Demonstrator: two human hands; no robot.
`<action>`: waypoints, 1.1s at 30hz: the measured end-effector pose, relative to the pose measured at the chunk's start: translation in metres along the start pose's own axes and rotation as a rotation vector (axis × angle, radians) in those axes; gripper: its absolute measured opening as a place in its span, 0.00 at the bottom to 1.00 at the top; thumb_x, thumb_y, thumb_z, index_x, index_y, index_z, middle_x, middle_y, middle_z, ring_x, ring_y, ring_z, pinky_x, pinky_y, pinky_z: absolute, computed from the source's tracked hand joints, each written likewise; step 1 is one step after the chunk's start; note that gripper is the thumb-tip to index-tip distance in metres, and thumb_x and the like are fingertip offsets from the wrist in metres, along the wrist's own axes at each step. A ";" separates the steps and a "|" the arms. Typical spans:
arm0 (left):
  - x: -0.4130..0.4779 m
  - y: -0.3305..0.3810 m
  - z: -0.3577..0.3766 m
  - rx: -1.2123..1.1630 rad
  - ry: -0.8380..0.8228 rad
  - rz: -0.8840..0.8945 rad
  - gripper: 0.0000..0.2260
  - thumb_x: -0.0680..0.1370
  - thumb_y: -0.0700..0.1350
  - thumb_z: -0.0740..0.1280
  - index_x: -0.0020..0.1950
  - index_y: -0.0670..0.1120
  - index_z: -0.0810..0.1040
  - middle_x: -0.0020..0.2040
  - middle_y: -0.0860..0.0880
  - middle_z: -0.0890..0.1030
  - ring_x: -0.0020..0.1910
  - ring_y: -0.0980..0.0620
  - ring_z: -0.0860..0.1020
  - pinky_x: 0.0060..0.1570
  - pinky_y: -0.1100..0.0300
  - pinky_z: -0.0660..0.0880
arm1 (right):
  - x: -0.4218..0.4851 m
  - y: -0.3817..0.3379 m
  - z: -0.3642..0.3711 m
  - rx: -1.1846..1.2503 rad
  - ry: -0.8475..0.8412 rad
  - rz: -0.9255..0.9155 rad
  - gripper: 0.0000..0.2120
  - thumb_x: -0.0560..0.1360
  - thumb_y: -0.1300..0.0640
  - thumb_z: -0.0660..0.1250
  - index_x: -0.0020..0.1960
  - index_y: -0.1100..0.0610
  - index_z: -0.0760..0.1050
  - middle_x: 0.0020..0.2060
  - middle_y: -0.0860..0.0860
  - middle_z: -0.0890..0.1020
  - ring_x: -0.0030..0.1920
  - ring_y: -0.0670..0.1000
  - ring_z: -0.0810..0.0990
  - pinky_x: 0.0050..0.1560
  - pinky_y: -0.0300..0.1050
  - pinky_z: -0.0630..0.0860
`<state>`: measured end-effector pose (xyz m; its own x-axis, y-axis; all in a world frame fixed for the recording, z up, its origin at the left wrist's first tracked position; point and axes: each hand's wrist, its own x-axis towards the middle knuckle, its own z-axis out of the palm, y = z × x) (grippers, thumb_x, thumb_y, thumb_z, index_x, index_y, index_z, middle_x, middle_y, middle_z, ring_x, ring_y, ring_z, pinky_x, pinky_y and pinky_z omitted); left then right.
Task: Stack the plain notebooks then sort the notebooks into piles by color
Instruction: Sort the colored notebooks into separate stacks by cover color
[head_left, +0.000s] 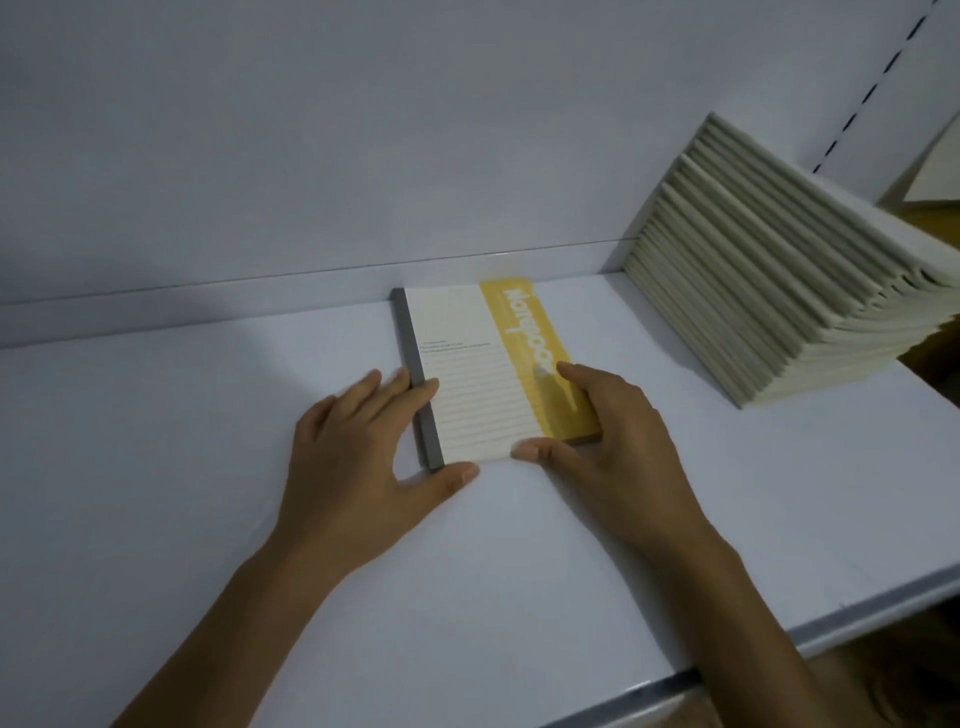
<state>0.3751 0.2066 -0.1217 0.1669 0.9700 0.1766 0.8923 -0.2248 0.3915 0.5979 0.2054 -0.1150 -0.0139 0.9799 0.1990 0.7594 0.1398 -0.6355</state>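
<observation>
Yellow-banded notebook (467, 374) lies flat on the white shelf (208, 441), about the middle, with its far edge just beside the back wall (363, 130) and its grey spine to the left. Your left hand (358, 457) is laid loose against it: straight fingers (410, 387) touch the spine and the thumb sits at the near left corner. Your right hand (613, 441) grasps the near right corner, with the forefinger on top of the yellow band, the thumb against the near edge and the other fingers curled round the right side (whether more lies under that cover I cannot tell). To the right, well apart from your hands, the stack of plain notebooks (769, 291) sits slumped, its cream covers fanned out in steps toward the far wall.
</observation>
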 end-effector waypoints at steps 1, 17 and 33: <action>0.000 0.000 0.000 0.005 -0.011 0.005 0.41 0.64 0.75 0.51 0.74 0.57 0.61 0.75 0.55 0.61 0.74 0.55 0.57 0.70 0.53 0.52 | 0.000 0.000 0.000 -0.014 0.002 -0.024 0.36 0.66 0.40 0.74 0.70 0.47 0.66 0.67 0.43 0.70 0.67 0.45 0.65 0.65 0.41 0.62; -0.003 -0.001 0.006 0.063 -0.036 0.060 0.40 0.69 0.74 0.44 0.75 0.55 0.59 0.75 0.56 0.59 0.76 0.52 0.54 0.72 0.49 0.50 | 0.001 -0.001 0.009 -0.233 -0.001 -0.068 0.44 0.60 0.24 0.60 0.70 0.47 0.67 0.72 0.47 0.66 0.71 0.48 0.62 0.65 0.42 0.57; -0.030 -0.011 -0.047 -0.122 0.109 0.077 0.29 0.77 0.57 0.63 0.75 0.50 0.60 0.76 0.53 0.60 0.74 0.53 0.59 0.70 0.57 0.58 | -0.024 -0.076 0.032 -0.197 0.174 -0.149 0.25 0.76 0.42 0.63 0.66 0.56 0.72 0.65 0.53 0.75 0.67 0.55 0.69 0.66 0.50 0.64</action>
<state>0.3408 0.1755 -0.0888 0.1804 0.9354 0.3042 0.8203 -0.3137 0.4783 0.5191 0.1758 -0.0952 -0.0356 0.9093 0.4145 0.8691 0.2330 -0.4364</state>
